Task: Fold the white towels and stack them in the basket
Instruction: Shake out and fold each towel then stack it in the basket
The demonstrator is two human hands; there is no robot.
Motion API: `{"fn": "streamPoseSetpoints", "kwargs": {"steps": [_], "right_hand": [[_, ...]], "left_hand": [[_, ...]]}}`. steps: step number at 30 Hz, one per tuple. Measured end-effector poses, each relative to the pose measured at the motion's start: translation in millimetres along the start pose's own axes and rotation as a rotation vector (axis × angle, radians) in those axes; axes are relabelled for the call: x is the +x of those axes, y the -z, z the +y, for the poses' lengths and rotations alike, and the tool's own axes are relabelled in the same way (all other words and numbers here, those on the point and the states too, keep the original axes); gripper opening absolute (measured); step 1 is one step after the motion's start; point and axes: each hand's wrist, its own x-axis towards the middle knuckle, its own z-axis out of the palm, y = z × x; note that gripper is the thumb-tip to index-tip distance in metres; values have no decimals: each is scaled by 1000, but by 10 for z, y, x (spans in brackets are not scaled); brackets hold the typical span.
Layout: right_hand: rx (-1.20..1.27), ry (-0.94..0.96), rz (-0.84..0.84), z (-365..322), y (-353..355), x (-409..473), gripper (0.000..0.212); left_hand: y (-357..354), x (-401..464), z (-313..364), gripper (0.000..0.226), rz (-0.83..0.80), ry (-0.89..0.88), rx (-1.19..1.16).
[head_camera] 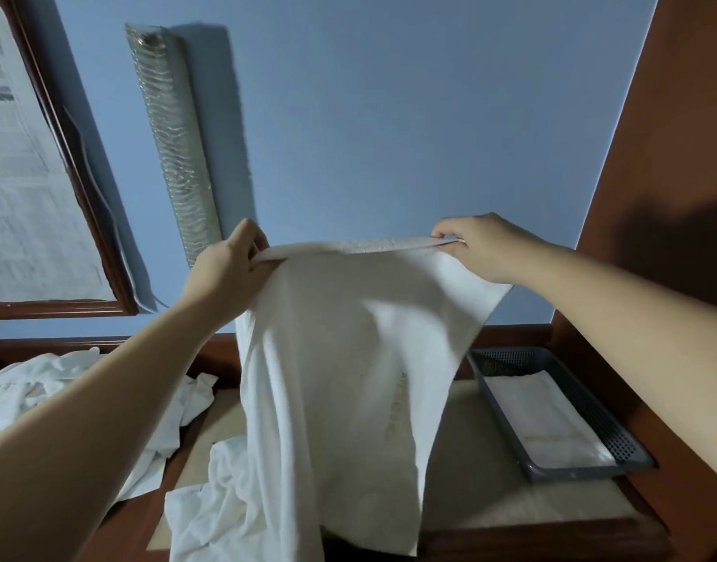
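Observation:
A white towel (340,358) hangs in the air in front of me, stretched along its top edge. My left hand (227,269) pinches the top left corner and my right hand (482,245) pinches the top right corner. The cloth drapes down over the table and hides its middle. A grey perforated basket (616,440) stands at the right on the table, with a folded white towel (543,419) lying flat inside it.
A heap of crumpled white towels (44,383) lies at the left, and more loose white cloth (211,505) at the front. The wooden table (511,533) has a beige top. A brown wooden panel (673,156) rises at right; a framed sheet (32,188) hangs at left.

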Motion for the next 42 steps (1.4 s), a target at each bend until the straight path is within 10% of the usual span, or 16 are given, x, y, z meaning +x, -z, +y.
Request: {"fn": "streamPoseSetpoints", "kwargs": {"steps": [12,15,22,27,32,34,42], "right_hand": [[-95,22,-17,10,289,-74,24],[-71,0,-9,13,373,-59,25],[-106,-106,0,-76,342,52,18],[438,-359,31,-3,92,135,14],[824,-550,110,56,-76,205,15],[814,-558,99,39,-53,213,14],[536,-373,173,-135,-34,295,23]], "left_hand": [[-89,-179,-408,42,-10,-339,255],[-285,-417,-528,9,-28,-149,77],[-482,-666,-273,12,-23,314,-475],[-288,-340,-69,52,-376,361,-722],[-203,-212,-73,6,-400,72,-143],[-193,-227,-286,20,-411,18,-87],[-413,-642,-1016,23,-211,288,-60]]}}
